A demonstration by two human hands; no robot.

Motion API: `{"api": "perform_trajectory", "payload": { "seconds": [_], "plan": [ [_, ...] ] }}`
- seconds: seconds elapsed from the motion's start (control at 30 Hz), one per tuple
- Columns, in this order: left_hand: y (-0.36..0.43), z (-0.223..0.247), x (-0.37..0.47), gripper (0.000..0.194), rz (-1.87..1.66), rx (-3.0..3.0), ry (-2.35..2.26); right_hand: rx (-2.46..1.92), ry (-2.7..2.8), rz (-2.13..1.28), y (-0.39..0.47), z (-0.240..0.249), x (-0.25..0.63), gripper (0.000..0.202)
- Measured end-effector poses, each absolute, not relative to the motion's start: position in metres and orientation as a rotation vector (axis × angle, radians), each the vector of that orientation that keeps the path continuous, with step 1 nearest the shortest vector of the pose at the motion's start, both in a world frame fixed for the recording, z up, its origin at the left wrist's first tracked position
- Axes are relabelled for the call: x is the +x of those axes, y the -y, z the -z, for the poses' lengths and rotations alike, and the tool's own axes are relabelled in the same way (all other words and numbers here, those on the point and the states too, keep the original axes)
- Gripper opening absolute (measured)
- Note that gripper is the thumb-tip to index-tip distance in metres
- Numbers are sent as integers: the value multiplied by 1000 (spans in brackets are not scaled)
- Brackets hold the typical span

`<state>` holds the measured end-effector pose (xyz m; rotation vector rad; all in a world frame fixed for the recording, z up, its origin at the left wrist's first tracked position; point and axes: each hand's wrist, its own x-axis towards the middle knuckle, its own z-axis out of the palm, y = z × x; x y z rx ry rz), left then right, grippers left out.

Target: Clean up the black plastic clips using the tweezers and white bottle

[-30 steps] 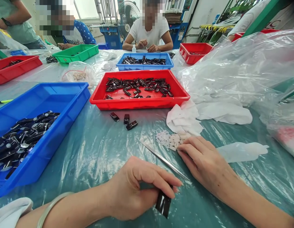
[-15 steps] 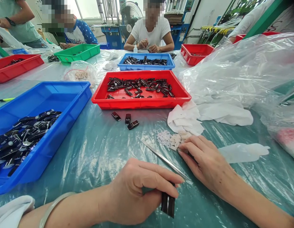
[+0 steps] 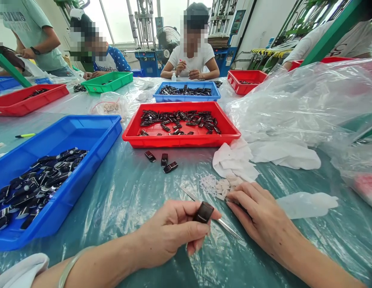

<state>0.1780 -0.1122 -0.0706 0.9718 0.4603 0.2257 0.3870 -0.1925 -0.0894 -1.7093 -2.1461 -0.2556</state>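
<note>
My left hand (image 3: 176, 230) pinches a small glossy black casing (image 3: 203, 212), shaped like a tiny key fob, between thumb and fingers above the table. Beneath and beyond it lie metal tweezers (image 3: 232, 230), partly covered by that hand. My right hand (image 3: 258, 210) rests on the table, thumb and fingertips drawn close together at the edge of a heap of small beige pieces (image 3: 223, 186); anything between those tips is hidden. Tiny whitish bits (image 3: 207, 184) lie left of the heap. Three similar black casings (image 3: 164, 160) sit in front of the red tray (image 3: 179, 142).
A blue tray (image 3: 92, 160) of black parts stands at left. Crumpled white tissue (image 3: 230, 160), a pale translucent glove-like piece (image 3: 308, 204) and plastic sheeting (image 3: 294, 104) lie at right. Across the table a person (image 3: 190, 60) works behind a smaller blue tray (image 3: 186, 98).
My left hand has turned the black casing, raising it from hanging below the fingers to sit face-up above the thumb. My right hand keeps its place. The view has tilted up slightly.
</note>
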Motion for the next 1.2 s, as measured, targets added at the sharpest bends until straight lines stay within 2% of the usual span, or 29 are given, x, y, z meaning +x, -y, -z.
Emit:
{"api": "perform_trajectory", "payload": {
  "seconds": [0.13, 0.33, 0.47, 0.6, 0.77, 0.83, 0.93, 1.07, 1.2],
  "plan": [
    [113, 67, 179, 16, -175, 1002, -509, -1709, 2137, 257, 193, 89, 387, 18],
    [111, 66, 180, 14, -164, 968, -541, -1700, 2120, 248, 194, 90, 387, 17],
    [109, 72, 180, 30, -234, 885, -472, -1686, 2115, 233, 193, 90, 387, 16],
    [110, 75, 181, 15, -308, 819, -405, -1684, 2099, 233, 192, 91, 387, 18],
    [112, 76, 182, 11, -271, 720, -322, -1697, 2015, 321, 198, 86, 381, 10],
    [112, 76, 182, 9, -242, 661, -292, -1640, 1983, 211, 202, 81, 376, 19],
    [111, 78, 182, 7, -193, 588, -237, -1471, 1891, -193, 208, 71, 365, 33],
    [115, 82, 184, 11, -139, 619, -209, -1345, 1700, -529, 208, 65, 356, 21],
    [122, 81, 186, 22, -179, 911, -339, -1441, 1613, -619, 206, 63, 353, 7]
  ]
}}
